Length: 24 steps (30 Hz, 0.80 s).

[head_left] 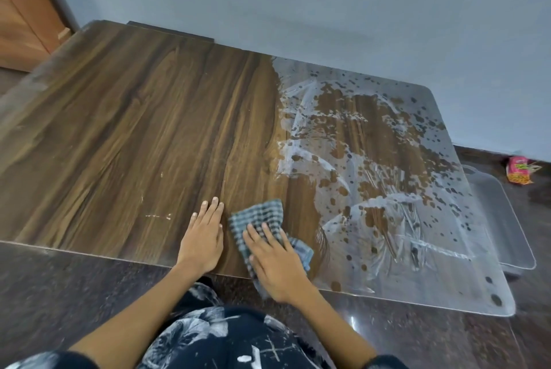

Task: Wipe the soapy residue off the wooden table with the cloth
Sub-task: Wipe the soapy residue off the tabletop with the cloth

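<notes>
— How is the worktop (119,130) held?
— The left hand (202,237) is laid flat, fingers straight, near the front edge; beside it the cloth (262,216) is pressed under the right hand (274,261), fingers spread.
— The risk?
— The soapy residue (387,174) covering the right end could merely be smeared once the cloth is soaked.

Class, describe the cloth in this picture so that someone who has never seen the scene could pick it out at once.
Start at the wooden table and follow its near edge to the two hands. The cloth lies under the right hand, beside the bare left hand. It alone is blue-and-white checked fabric, just left of the soapy residue.
</notes>
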Each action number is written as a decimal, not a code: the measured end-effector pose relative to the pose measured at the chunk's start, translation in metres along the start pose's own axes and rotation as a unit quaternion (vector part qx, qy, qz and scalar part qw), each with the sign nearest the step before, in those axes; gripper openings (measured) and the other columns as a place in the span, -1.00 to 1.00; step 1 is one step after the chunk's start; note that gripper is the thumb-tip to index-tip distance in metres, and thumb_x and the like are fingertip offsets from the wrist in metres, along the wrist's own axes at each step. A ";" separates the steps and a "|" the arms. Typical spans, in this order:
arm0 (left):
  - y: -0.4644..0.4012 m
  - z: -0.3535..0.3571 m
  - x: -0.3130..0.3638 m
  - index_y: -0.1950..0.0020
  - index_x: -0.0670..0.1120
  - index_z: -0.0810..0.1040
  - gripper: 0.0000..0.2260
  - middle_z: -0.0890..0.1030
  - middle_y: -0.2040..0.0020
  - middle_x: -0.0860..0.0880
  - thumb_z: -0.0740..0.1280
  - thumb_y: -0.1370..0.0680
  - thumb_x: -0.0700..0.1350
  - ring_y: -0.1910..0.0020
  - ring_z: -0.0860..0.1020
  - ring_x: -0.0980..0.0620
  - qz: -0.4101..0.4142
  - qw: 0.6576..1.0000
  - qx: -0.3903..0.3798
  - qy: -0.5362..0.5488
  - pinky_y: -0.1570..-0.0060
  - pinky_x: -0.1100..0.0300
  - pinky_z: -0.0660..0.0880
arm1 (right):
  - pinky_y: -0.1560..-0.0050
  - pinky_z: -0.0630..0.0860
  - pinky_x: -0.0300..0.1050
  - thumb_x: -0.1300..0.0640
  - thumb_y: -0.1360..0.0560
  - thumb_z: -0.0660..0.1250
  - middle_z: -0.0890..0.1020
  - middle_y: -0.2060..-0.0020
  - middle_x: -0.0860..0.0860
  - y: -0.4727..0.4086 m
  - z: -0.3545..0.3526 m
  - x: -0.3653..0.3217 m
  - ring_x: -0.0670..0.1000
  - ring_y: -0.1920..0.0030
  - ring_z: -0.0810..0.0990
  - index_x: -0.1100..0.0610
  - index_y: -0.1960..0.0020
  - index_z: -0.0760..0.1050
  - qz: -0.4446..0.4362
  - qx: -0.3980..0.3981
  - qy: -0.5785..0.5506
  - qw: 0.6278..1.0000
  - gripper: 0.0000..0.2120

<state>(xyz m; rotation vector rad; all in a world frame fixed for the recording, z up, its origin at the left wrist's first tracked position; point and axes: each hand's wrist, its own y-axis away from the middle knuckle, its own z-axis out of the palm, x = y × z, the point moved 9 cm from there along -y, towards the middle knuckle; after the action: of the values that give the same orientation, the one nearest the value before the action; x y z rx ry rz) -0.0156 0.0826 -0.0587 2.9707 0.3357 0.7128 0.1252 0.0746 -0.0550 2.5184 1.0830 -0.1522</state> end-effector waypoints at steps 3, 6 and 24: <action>-0.001 -0.001 0.004 -0.52 -0.15 0.04 -0.56 0.01 -0.54 -0.03 -0.02 -0.64 -0.14 -0.52 -0.07 -0.01 0.005 1.000 0.005 -0.014 -0.46 0.09 -0.11 | -0.32 0.36 0.03 -0.05 -0.65 -0.22 0.35 -0.41 -0.15 0.032 0.009 0.032 -0.06 -0.41 0.28 -0.03 -0.47 0.20 0.063 0.021 0.000 0.998 -0.54; -0.004 -0.001 0.008 -0.52 -0.13 0.03 -0.56 0.01 -0.54 -0.02 -0.02 -0.64 -0.12 -0.52 -0.08 0.01 0.019 1.000 0.002 -0.017 -0.45 0.12 -0.14 | -0.48 0.04 0.05 -0.12 -0.60 -0.36 0.04 -0.48 -0.16 0.029 -0.005 0.061 -0.04 -0.49 -0.04 -0.02 -0.53 0.02 0.089 0.017 -0.007 0.996 -0.44; -0.092 -0.003 0.011 -0.44 -0.02 -0.28 -0.39 -0.27 -0.46 0.11 -0.46 -0.40 0.14 -0.46 -0.28 0.09 0.084 0.990 -0.081 -0.080 -0.38 0.19 -0.29 | -0.33 0.17 0.02 -0.01 -0.64 -0.19 0.32 -0.43 -0.11 -0.035 -0.023 0.085 -0.04 -0.44 0.25 0.01 -0.47 0.24 0.128 0.015 -0.001 0.992 -0.53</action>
<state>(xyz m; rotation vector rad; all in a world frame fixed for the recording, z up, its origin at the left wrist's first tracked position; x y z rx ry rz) -0.0254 0.1745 -0.0618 2.8997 0.0155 0.4831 0.1579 0.1629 -0.0665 2.6552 0.7519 -0.0992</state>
